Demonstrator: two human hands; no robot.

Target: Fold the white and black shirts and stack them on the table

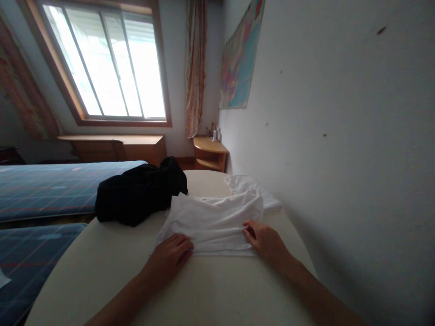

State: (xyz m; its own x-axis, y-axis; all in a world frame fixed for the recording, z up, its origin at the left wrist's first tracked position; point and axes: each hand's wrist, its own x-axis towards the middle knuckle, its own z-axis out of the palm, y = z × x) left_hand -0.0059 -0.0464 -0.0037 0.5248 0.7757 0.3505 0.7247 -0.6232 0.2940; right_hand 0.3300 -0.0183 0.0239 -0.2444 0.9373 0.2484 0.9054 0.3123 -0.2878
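Note:
A thin white garment (pixel 210 222) is spread on the round table, its near edge roughly straight and its surface lightly wrinkled. My left hand (pixel 173 253) rests on the near left corner of it, palm down, with the fingers lying on the fabric. At the near right side, my right hand (pixel 267 240) pinches the cloth between thumb and fingers. Behind the garment's right end lies more white cloth (pixel 272 201); whether it is a separate piece I cannot tell. A crumpled black garment (pixel 139 192) is heaped left of the white one.
The cream round table (pixel 217 294) stands close to a white wall (pixel 356 181) on the right. Blue checked mattresses (pixel 44 190) lie to the left. Beyond are a wooden desk (pixel 142 139) below the window and a small corner shelf (pixel 210 145) with small items.

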